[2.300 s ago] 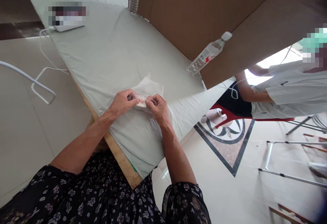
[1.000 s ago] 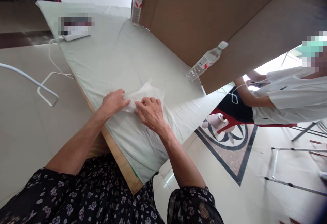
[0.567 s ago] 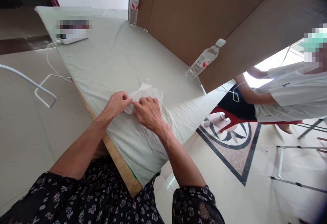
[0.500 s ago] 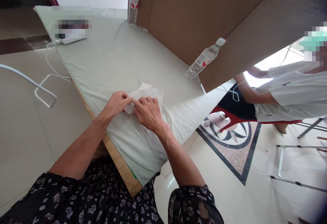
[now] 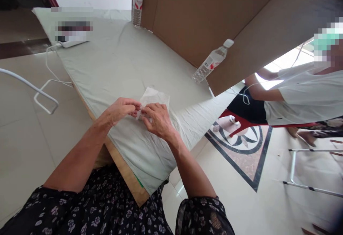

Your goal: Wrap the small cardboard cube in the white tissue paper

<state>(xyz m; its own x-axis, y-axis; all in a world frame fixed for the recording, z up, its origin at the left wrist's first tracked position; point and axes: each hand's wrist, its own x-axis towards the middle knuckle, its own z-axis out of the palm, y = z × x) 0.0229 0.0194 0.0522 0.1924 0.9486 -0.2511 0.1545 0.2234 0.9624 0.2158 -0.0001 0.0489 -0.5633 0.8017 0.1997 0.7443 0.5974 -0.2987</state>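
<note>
A thin, whitish, translucent sheet [image 5: 154, 95] lies on the cloth-covered table [image 5: 107, 63], near its front edge. On the sheet's left side, my left hand [image 5: 124, 109] has its fingers bent around the near left edge, the fingertips closed on it. My right hand [image 5: 157, 119] rests over the near part of the sheet, fingers curled and pinching the same edge. The fingertips of both hands are close together. Part of the sheet is hidden under my right hand.
Two water bottles, one upright [image 5: 137, 6] and one leaning [image 5: 213, 61], stand by a large cardboard panel [image 5: 187, 20]. A white device [image 5: 73, 42] with a cable sits at the far left. A seated person in a white shirt [image 5: 308, 92] is on the right.
My left hand has shifted slightly and its fingers have straightened a little. The sheet's left part, spread under the fingers before, is now gathered between the hands.
</note>
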